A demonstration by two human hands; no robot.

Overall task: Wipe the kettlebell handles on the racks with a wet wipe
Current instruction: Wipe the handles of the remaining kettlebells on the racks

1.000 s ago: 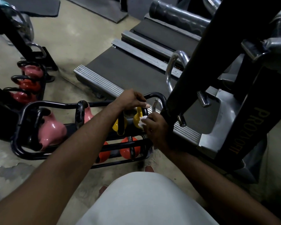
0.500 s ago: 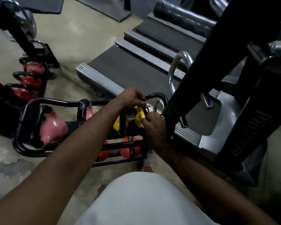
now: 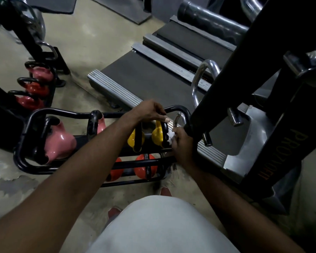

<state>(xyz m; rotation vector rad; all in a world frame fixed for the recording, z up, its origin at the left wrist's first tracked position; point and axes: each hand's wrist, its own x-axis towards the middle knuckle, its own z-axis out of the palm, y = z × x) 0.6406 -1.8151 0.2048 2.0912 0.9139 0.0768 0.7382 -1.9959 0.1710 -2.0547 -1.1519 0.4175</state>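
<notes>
Far left, well apart from the work: second rack (image 3: 52, 83), with pink and red kettlebells in a row, handles up.

Main rack (image 3: 28, 125): black tube, two tiers, lying across the near floor. At the left end of the top tier is a large pink kettlebell (image 3: 61, 143). A smaller pink one (image 3: 102, 123) sits to its right, partly behind the left forearm. Next come the left yellow kettlebell (image 3: 130, 141) and the right yellow kettlebell (image 3: 157, 136). On the lower tier, orange kettlebells (image 3: 146, 168) sit below the yellow pair.

Left hand (image 3: 150, 111): above the yellow pair, fingers curled down over the rack's far rail (image 3: 175, 107), thumb out to the right. It reads as a steadying grip; the fingertips are hidden.

Right hand (image 3: 181, 148): at the rack's right end, closed round a bunched white wet wipe (image 3: 171, 137). The wipe is pressed to the right side of the black handle (image 3: 165, 131) of the right yellow kettlebell. The handle's long axis runs near to far, so the stroke should follow that line.

Judgement: this is the handle in work. The neighbouring handle (image 3: 138, 136), on the left yellow kettlebell, lies just left of the wipe on the same near-far axis. It sits directly under the left wrist. The right hand carries the wipe and is close to it, but the left forearm crosses the way in. That arm likely needs to lift or shift first.

Right of the hands: treadmill (image 3: 153, 79) deck, and a black machine upright (image 3: 226, 79) just beside the right hand. There is little room on that side.
</notes>
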